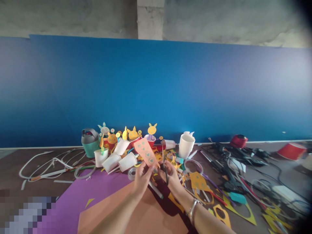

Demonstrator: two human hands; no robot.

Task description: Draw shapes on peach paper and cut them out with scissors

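Around nine o'clock on the desk (12, 165), with the person's left hand (142, 178) as the dial's centre, white cables (26, 162) lie in loose loops, and a purple sheet (63, 198) spreads out at eight. At ten are a teal container (90, 149) with a grey top and, nearer, tilted white paper cups (128, 162). A peach sheet (117, 203) lies at seven, and a clear roll (130, 174) rests just beside the left hand at nine. That hand, pinched narrow, holds a pink paper (147, 152) drawn with circles and hearts, which slants up at twelve. Close by at three, the right hand (172, 176) is closed round scissors (166, 173), blades pointing to twelve; whether they touch the paper cannot be told. A tall white cup (186, 147) stands at two, yellow paper scraps (226, 218) lie at four, and, well apart at three, black cables (230, 178) tangle, with a red cup (291, 151) beyond.
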